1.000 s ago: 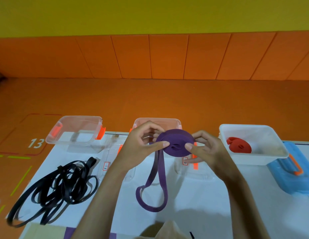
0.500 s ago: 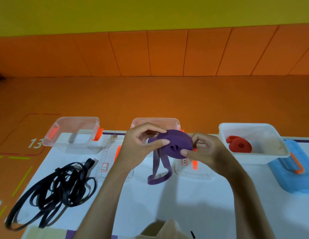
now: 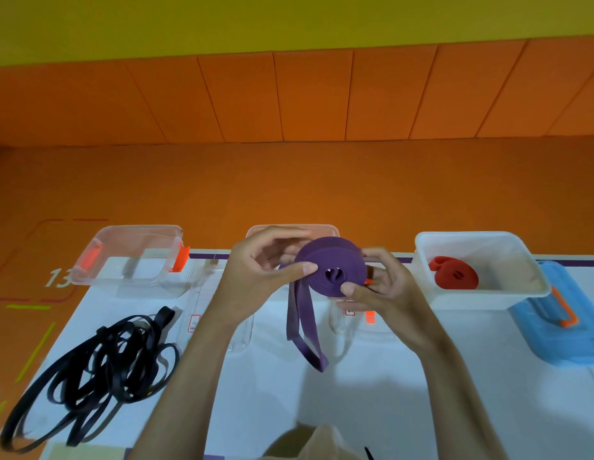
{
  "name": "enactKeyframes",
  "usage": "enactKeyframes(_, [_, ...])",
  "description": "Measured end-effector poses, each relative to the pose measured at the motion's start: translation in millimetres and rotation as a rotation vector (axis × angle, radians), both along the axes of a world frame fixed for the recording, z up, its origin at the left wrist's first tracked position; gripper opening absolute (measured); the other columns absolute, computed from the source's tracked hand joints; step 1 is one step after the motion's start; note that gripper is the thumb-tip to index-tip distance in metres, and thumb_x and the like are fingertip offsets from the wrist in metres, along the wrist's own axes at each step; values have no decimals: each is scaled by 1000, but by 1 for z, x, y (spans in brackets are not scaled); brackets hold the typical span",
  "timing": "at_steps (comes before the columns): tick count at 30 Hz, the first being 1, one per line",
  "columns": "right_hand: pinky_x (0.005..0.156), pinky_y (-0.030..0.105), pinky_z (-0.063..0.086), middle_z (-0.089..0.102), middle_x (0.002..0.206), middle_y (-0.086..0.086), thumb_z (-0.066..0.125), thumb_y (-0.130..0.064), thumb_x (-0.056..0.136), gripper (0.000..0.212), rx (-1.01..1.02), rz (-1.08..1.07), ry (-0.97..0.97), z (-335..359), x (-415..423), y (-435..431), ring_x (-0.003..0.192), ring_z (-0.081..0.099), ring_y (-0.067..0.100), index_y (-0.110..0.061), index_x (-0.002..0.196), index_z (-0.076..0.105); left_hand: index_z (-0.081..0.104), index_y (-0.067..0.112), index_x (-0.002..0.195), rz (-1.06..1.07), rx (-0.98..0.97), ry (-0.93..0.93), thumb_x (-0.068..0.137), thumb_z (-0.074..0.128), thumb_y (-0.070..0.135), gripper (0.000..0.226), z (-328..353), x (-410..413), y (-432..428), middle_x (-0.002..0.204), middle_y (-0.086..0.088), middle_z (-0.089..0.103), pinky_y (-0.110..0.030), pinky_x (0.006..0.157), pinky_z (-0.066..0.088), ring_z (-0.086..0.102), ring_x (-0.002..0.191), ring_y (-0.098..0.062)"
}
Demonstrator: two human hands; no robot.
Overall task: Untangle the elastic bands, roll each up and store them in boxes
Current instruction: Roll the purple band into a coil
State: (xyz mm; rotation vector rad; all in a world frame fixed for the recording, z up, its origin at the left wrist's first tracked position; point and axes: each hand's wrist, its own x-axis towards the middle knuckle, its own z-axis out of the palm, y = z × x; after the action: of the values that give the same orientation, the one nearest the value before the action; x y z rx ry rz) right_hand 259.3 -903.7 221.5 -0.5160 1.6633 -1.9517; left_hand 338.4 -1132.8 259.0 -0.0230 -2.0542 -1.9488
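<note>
Ctr of frame: purple band [image 3: 332, 270] is mostly wound into a flat roll, held up off the table [image 3: 272, 410] btwn both hands. L hand [image 3: 262, 277] grips the roll's left side, thumb pressed flat on the front face, fingers curled round behind. R hand [image 3: 385, 290] pinches the lower right edge, thumb on the front, fingers tucked at the back. An unrolled tail hangs from the roll's lower left as a narrow loop, its end down near the tabletop; can't tell if it touches.

Lower left: black bands [image 3: 99, 366] lie in a tangled heap on the table, loops running out twd the btm-left corner.

Upper left of table: clear box [image 3: 133, 257] w/ orange clips, open, nothing seen inside. A 2nd clear box [image 3: 325, 229] sits right behind the hands, mostly hidden.

Right: white box [image 3: 471, 298], open, w/ a rolled red band [image 3: 455, 277] lying in its left part. Just beside it, far right, a blue lid [image 3: 554, 343] w/ orange handle lies flat on the table.

Clear lids [image 3: 202, 323] lie flat on the table under the forearms, small labels showing, text too small to read.
</note>
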Motion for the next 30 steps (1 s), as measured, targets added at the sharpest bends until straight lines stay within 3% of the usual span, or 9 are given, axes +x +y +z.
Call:
enactKeyframes(3, [84,33,63,78,114,-1,87,-27,86,42,143,90,143,0,-1,-3,107,75,21,-36,122,67,82,14,103,32,-78,45,78,91,2,29,-3,1,5,108,-4,80,-36,93,61,75,104,-23])
enactKeyframes(5, [92,37,61,76,118,-6,84,-44,85,41,225,72,240,1,-2,-3,112,71,19,-37,123,70,83,11,100,18,-153,49,79,90,2,24,-6,2,5,108,-1,80,-33,94,60,74,108,-21])
enactKeyframes(7, [85,40,62,75,117,-6,77,-52,86,38,211,10,256,6,-2,-2,110,71,20,-40,121,71,83,11,99,20,-180,46,80,89,2,22,-7,3,8,109,0,79,-30,94,58,73,109,-21])
enactKeyframes(10, [71,38,66,75,114,-5,76,-49,87,29,122,-35,237,10,0,-1,103,75,23,-41,114,71,84,16,102,42,-150,51,82,88,3,25,-6,4,12,114,0,79,-33,95,59,72,114,-22])
enactKeyframes(16, [77,44,66,76,115,6,84,-52,84,44,-13,-86,89,5,13,-11,106,76,27,-23,113,69,80,19,120,-109,-189,-21,83,86,10,38,8,4,-9,116,-2,72,-45,102,59,67,117,-25])
enactKeyframes(20, [79,45,66,75,117,4,82,-42,88,34,20,23,52,2,13,-15,111,74,28,-24,115,73,80,35,115,-40,-227,-5,77,94,14,45,13,7,-17,115,8,79,-29,91,61,74,109,-19])
enactKeyframes(24, [65,38,65,74,116,-3,79,-46,87,31,100,-16,197,7,13,-15,105,74,24,-35,115,73,81,29,104,-5,-227,0,75,96,16,35,3,8,-13,108,6,81,-29,90,60,75,106,-19])
enactKeyframes(27, [62,44,66,74,115,-1,80,-41,85,31,24,-67,145,4,19,-15,103,76,26,-33,113,70,84,23,108,-17,-168,37,80,92,20,30,-4,10,-10,110,4,77,-31,94,57,71,110,-20])
enactKeyframes(30, [66,45,66,74,117,1,81,-36,84,32,-6,-67,74,1,25,-15,105,75,28,-29,112,68,82,30,118,-70,-152,-7,84,87,29,34,-4,15,-17,110,5,72,-29,97,56,68,110,-18])
